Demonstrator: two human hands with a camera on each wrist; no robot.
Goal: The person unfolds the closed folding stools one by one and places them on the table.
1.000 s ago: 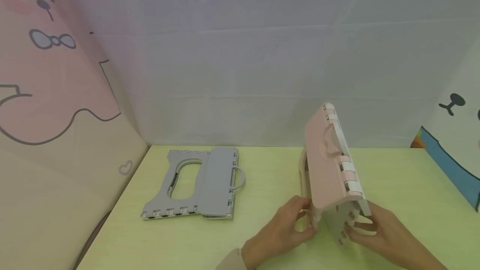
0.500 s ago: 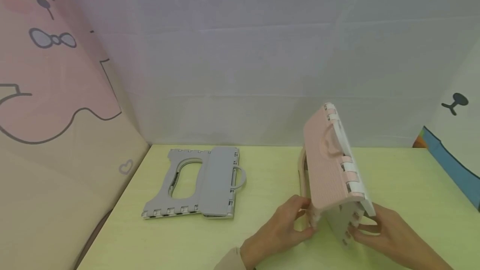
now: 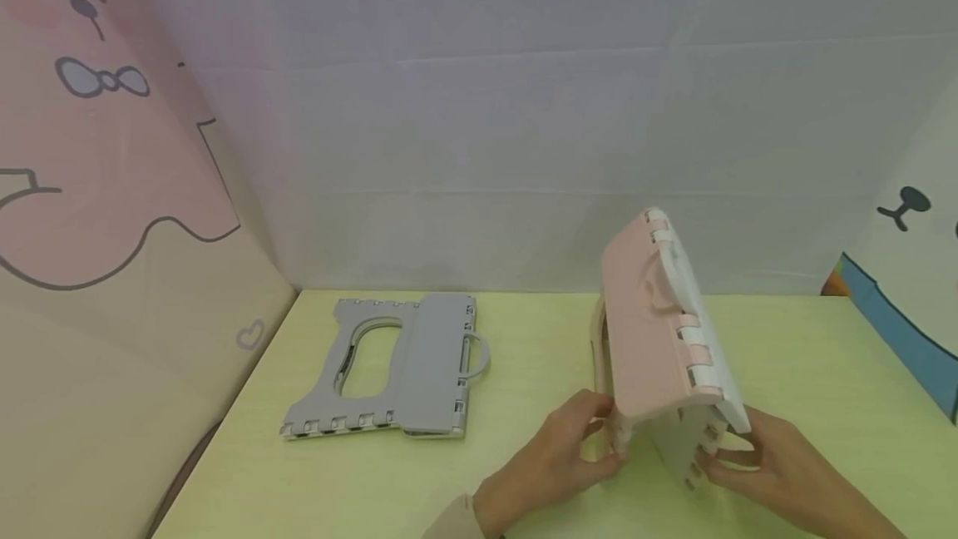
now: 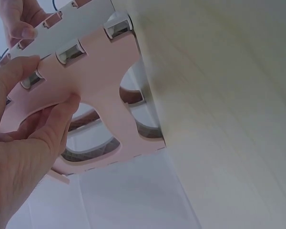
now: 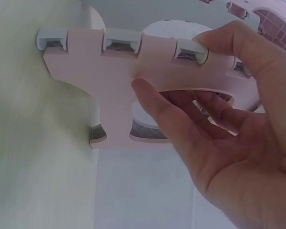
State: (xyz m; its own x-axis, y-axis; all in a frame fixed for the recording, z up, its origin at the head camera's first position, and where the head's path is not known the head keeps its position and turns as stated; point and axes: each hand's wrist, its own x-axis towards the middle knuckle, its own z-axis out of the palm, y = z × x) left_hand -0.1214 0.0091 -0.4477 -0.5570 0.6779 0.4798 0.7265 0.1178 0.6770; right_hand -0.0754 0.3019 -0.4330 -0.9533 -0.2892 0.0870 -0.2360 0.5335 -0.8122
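Note:
A pink-and-white folding step stool (image 3: pixel 645 331) stands partly unfolded on the right of the table, its hinged top raised in a ridge and its two leg panels spread apart below. My left hand (image 3: pixel 557 456) grips the left leg panel (image 4: pixel 109 81) by its hinged edge, fingers curled into the oval cutout. On the other side my right hand (image 3: pixel 771 468) grips the opposite leg panel (image 5: pixel 115 86), again with fingers in the cutout. A grey folding stool (image 3: pixel 434 364) with a loop handle lies folded flat at the left, apart from both hands.
The pale green-yellow table (image 3: pixel 524 348) meets a whitish cloth backdrop (image 3: pixel 479 148) at its far edge. A cloth with a pink cartoon figure (image 3: pixel 135 148) hangs on the left. Another printed cloth (image 3: pixel 924 273) hangs on the right.
The pink stool has opened a little wider: its top's pink half has shifted left and the white half right. My right hand has moved slightly right; the grey stool stays put.

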